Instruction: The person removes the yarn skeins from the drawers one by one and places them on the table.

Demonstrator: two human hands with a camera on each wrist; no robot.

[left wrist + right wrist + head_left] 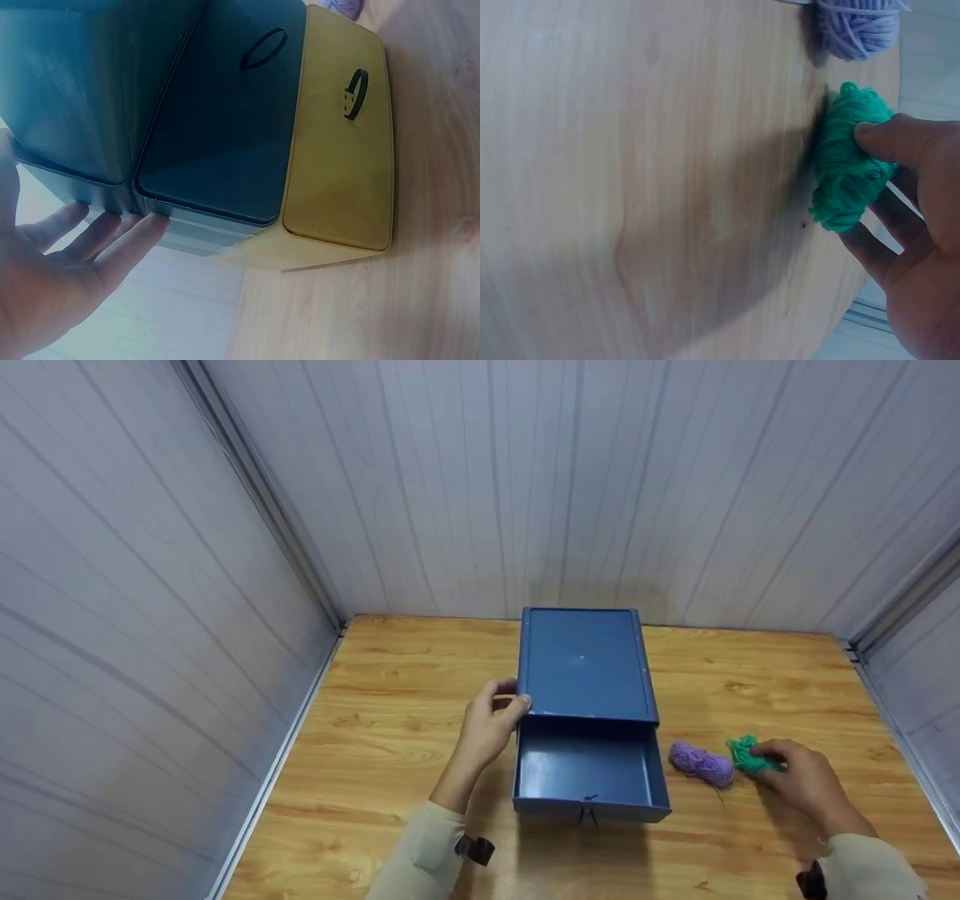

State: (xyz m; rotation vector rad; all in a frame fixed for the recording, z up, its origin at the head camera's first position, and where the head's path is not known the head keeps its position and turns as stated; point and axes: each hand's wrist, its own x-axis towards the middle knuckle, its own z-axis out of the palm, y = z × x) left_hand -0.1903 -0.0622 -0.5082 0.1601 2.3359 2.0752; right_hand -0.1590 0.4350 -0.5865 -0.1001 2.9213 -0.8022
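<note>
A drawer cabinet (589,660) with a blue top stands on the table, its top drawer (585,765) pulled out and bare inside. Against the cabinet's left side, near the front top corner, rests my left hand (487,727); in the left wrist view its outstretched fingers (124,251) touch that side. Over to the right, my right hand (810,784) pinches a green yarn skein (851,161) between thumb and fingers, close over the table. A purple yarn skein (702,763) lies between the green one and the drawer.
Below the pulled-out drawer, the left wrist view shows a dark blue drawer (225,120) and a yellow drawer (341,142), each with a black loop handle. The wooden table (405,720) meets pale panel walls (450,495) at the back and sides.
</note>
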